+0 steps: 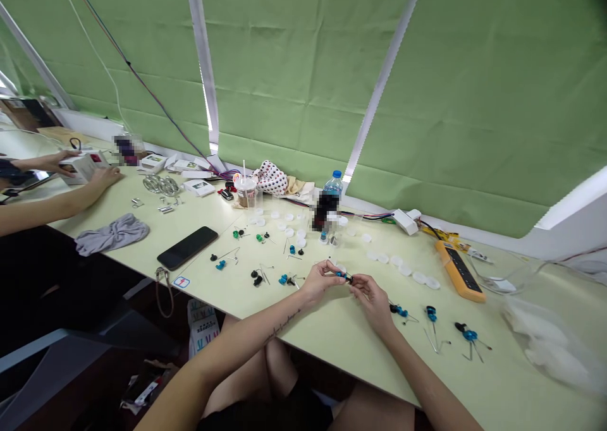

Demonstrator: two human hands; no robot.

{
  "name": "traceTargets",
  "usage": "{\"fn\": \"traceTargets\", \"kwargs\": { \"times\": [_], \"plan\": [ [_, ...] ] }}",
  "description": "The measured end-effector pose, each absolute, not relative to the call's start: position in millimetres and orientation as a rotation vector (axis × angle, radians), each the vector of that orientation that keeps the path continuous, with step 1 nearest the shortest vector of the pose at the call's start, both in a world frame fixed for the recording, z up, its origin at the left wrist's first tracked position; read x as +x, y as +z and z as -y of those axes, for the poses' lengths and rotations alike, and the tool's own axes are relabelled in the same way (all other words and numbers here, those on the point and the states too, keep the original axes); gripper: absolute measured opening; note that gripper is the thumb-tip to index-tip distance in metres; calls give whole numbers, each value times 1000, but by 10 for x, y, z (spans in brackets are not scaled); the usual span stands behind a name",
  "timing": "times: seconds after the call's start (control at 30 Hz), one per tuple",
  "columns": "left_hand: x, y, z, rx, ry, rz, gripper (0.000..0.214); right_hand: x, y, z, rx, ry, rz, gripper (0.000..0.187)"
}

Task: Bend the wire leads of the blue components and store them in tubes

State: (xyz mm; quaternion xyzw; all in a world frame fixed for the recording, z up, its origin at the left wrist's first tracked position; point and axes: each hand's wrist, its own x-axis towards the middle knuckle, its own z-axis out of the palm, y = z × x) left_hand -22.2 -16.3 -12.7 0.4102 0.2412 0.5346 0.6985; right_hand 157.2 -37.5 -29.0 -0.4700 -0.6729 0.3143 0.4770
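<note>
The blue-and-black part [342,275] runs left to right, black end rightward, below frame centre, pinched between my left hand [319,281] and right hand [374,297].

Single head-worn view, from above the seated wearer, facing forward and down, wide, slightly tilted, left hand [320,282] and right hand [373,297] near, table [341,339] below, green blinds [270,71] beyond
</note>
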Motion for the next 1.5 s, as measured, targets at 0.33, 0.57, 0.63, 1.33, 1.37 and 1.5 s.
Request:
{"fn": "traceTargets", "kwargs": {
  "times": [0.33,0.57,0.63,1.33,1.37,1.5],
  "plan": [
    [-223,-110,184,963,1171,-562,33,1586,-313,374,-1146,809,1625,33],
    [-228,-91,187,972,1166,-569,35,1565,-274,401,-1158,847,1614,31],
    [-228,-81,193,965,1169,-575,35,1563,-265,405,-1160,851,1612,31],
    [-235,-97,186,949,1175,-563,34,1542,-208,417,-1166,857,1635,35],
    [-234,-97,190,954,1171,-564,34,1540,-205,419,-1168,854,1628,36],
    [-231,-93,201,965,1174,-573,35,1531,-197,425,-1182,839,1624,39]
  ]
}}
